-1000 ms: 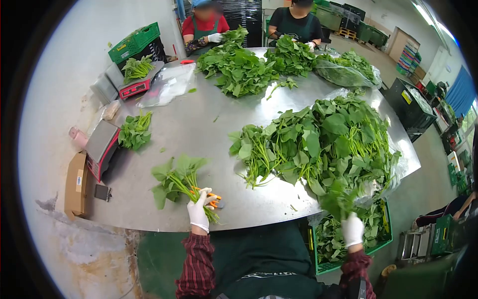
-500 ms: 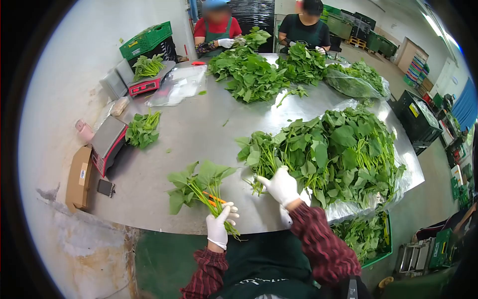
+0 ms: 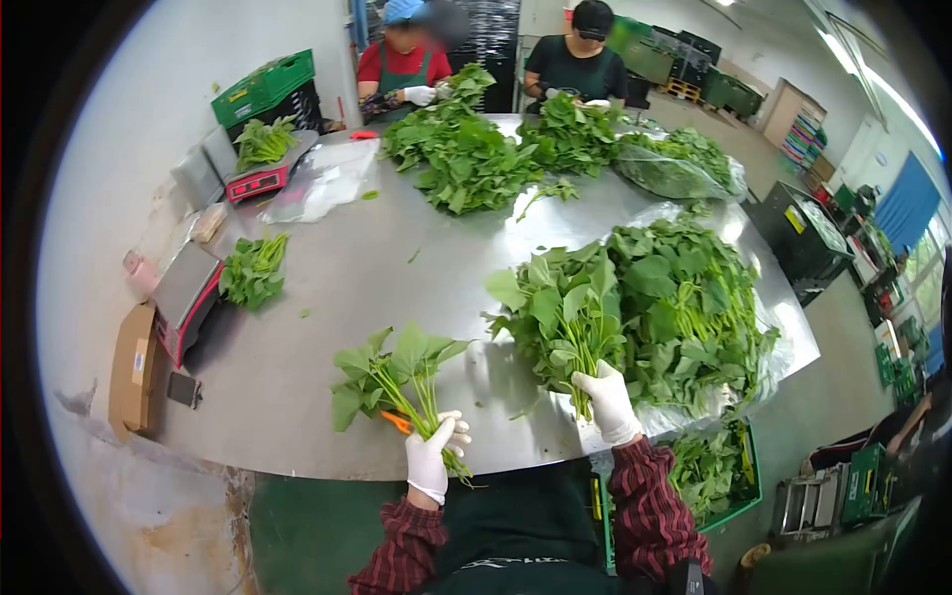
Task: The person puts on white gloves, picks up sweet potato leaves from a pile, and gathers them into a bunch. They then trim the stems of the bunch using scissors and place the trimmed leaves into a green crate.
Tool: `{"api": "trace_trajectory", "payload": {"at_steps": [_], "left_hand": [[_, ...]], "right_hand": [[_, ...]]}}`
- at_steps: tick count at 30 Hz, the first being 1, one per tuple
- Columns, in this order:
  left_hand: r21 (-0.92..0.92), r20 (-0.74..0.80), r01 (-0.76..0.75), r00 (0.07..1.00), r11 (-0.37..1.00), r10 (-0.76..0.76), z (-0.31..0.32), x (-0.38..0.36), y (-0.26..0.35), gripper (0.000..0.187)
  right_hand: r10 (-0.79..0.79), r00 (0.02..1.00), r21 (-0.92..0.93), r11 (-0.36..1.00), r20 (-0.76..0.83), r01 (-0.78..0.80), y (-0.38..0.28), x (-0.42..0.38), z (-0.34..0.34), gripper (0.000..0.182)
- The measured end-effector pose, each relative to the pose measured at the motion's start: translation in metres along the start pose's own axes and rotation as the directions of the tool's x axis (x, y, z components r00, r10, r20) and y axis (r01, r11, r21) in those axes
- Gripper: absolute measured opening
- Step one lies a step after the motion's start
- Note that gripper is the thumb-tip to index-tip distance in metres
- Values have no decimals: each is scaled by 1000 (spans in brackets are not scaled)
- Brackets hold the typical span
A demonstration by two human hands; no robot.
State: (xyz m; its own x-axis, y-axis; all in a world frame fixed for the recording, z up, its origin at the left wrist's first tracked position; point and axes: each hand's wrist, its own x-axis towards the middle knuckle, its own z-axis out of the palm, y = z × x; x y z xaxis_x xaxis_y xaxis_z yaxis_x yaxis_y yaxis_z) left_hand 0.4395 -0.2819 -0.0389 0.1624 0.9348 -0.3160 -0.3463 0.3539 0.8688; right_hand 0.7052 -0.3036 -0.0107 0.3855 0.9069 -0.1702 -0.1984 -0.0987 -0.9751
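My gloved left hand (image 3: 432, 460) is closed round the stems of a small bunch of leafy greens (image 3: 409, 363), leaves pointing away from me. Something orange (image 3: 398, 421) shows beside those stems; how it is held cannot be made out. At the near edge of the large pile of greens (image 3: 684, 307), my gloved right hand (image 3: 607, 402) grips the stems of another bunch (image 3: 583, 322), whose leaves overlap the pile.
Two co-workers handle greens (image 3: 461, 154) across the metal table (image 3: 367, 268). Scales (image 3: 188, 297) and a cardboard box (image 3: 132, 367) stand left. A green crate (image 3: 739, 506) with greens sits below the near edge at right. Black crates (image 3: 803, 233) stand beyond the right edge.
My right hand has gone from open over the pile's edge to closed round stems, and the bunch there has been drawn together. My left hand keeps its bunch. The view has shifted slightly.
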Motion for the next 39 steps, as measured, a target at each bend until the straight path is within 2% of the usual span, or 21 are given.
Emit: {"api": "trace_trajectory", "payload": {"at_steps": [2, 4, 5, 6, 8, 9, 11, 14, 15, 16, 18, 20, 22, 23, 25, 26, 28, 30, 34, 38, 39], "left_hand": [[33, 31, 15, 999, 999, -16, 10, -3, -3, 20], [51, 41, 20, 999, 999, -22, 16, -6, -3, 19], [50, 46, 20, 999, 999, -22, 16, -6, -5, 20], [48, 47, 18, 999, 999, -21, 16, -7, -6, 20], [68, 49, 19, 999, 998, -22, 17, -6, -7, 20], [83, 56, 23, 998, 996, -28, 19, -6, -9, 19], [85, 78, 37, 996, 996, -43, 24, -4, -18, 20], [72, 109, 57, 992, 996, -65, 38, -5, -28, 20], [58, 116, 66, 991, 996, -73, 44, -6, -30, 19], [60, 125, 68, 989, 996, -75, 48, -7, -31, 19], [27, 114, 66, 991, 997, -68, 55, -7, -33, 19], [14, 97, 45, 994, 999, -47, 57, -5, -34, 19], [10, 84, 28, 996, 1000, -29, 57, -3, -35, 19], [-2, 64, 6, 998, 1000, -6, 58, -1, -34, 19], [-15, 25, -26, 999, 1000, 26, 62, 3, -30, 19], [-17, 17, -35, 999, 999, 36, 64, 4, -27, 19], [-10, 4, -48, 999, 999, 48, 65, 8, -17, 19], [7, -19, -81, 997, 997, 81, 65, 11, -10, 19], [39, -87, -84, 992, 996, 87, 63, 21, -1, 18], [19, -104, -58, 993, 998, 59, 71, 35, 10, 18], [17, -92, -77, 993, 997, 79, 79, 39, 15, 18]], "right_hand": [[-52, 997, 38, 998, -57, 54, 1, -11, -14, 22], [-219, 949, -398, 910, -229, 114, -2, -27, -32, 17], [-135, 947, -365, 931, -292, 20, -17, -43, -36, 16], [-431, 852, -546, 809, -297, 219, -4, -46, -49, 14], [-165, 872, -194, 977, -460, 83, -19, -81, -65, 14], [-397, 804, -412, 887, -444, 210, 21, -83, -108, 14], [-329, 706, -263, 943, -627, 206, 21, -110, -133, 12], [-468, 504, -517, 855, -726, 49, 58, -139, -206, 23], [-395, 510, -592, 743, -764, -312, 70, -145, -231, 30], [-326, 488, -585, 519, -810, -624, 80, -152, -252, 37], [-149, 616, -631, 95, -774, -770, 91, -173, -271, 46], [-245, 680, -719, 142, -692, -681, 95, -167, -265, 42], [-179, 805, -740, 540, -566, -401, 63, -137, -211, 33], [-127, 911, -777, 577, -391, -253, 37, -121, -173, 23], [-385, 914, -766, 623, -127, 156, 15, -84, -101, 14], [-296, 953, -732, 664, -69, 153, -1, -69, -68, 14], [-442, 888, -735, 559, 129, 385, 9, -20, -22, 14], [-573, 754, -813, 240, 322, 530, 26, 31, 7, 11], [-410, 844, -935, -75, 346, 347, 53, 79, 27, 3], [-429, 832, -822, 283, 353, 495, 8, 81, 0, 14], [-279, 948, -688, 659, 150, 303, -35, 64, 1, 13]]}}
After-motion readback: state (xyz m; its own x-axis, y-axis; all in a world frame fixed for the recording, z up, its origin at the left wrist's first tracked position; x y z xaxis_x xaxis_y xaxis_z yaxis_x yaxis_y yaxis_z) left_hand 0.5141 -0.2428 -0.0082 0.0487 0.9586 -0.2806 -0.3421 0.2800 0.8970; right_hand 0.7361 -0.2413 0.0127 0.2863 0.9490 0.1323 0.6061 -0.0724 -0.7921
